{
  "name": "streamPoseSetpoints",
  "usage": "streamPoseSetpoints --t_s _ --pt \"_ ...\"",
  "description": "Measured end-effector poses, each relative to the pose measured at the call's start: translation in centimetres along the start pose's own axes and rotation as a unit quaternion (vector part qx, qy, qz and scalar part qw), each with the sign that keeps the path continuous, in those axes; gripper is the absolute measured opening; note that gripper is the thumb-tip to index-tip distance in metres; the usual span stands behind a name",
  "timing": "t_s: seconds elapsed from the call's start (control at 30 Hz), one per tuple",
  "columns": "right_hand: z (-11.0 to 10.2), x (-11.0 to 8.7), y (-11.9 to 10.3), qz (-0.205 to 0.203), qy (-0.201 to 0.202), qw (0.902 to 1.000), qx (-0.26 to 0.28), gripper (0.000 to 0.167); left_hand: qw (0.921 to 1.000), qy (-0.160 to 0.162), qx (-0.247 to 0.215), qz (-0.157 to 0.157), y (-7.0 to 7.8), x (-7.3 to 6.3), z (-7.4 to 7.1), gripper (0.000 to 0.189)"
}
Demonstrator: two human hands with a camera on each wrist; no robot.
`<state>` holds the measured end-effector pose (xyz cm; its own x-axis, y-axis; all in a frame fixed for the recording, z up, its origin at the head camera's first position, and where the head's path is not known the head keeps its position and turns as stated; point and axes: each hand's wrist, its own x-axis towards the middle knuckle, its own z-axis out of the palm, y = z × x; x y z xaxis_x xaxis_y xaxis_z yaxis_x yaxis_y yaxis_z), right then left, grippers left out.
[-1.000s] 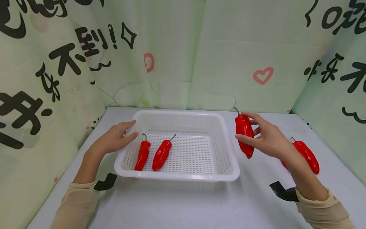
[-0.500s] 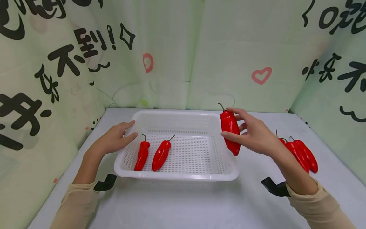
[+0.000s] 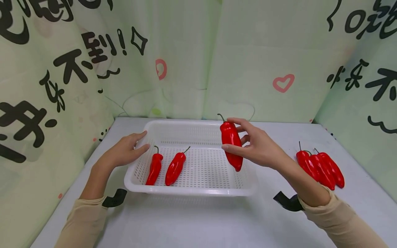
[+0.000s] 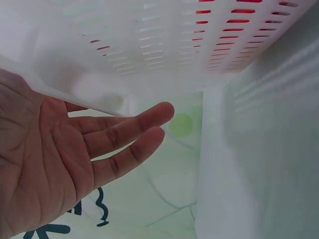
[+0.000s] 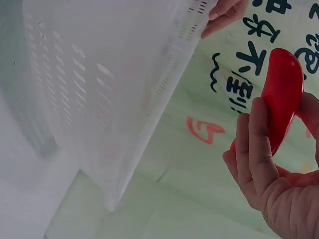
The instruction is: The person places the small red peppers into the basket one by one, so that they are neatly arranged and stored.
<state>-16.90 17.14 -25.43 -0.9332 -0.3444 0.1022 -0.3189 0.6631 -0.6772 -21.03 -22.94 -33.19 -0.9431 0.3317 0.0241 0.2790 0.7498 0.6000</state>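
Note:
A glossy red chili pepper with a thin curved stem is pinched between the thumb and fingers of my right hand, above the right part of a white perforated plastic basket. In the right wrist view, the same red pepper stands between fingers and thumb, apart from the basket. My left hand rests at the basket's left rim; the left wrist view shows its fingers fairly straight beside the rim. Inside the basket lie two red peppers, a slimmer one and a plumper one.
On the white table, right of the basket, lies a cluster of red peppers, partly behind my right forearm. A pale green printed curtain encloses the back and both sides.
My right hand has carried its pepper leftward, from outside the basket's right side to above its interior. This uncovers more of the peppers at right. The left hand stays at the rim.

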Motion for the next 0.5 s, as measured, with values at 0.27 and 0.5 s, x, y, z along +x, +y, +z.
streamPoseSetpoints --t_s 0.27,0.5 --pt "1.3 0.9 -0.8 0.026 -0.033 0.9963 0.075 0.077 1.0 -0.003 0.005 0.002 0.0 0.1 0.0 0.068" --pt "2.8 1.9 -1.1 0.036 -0.056 0.9913 0.113 0.074 1.0 -0.006 0.003 0.004 0.1 0.0 -0.1 0.068"
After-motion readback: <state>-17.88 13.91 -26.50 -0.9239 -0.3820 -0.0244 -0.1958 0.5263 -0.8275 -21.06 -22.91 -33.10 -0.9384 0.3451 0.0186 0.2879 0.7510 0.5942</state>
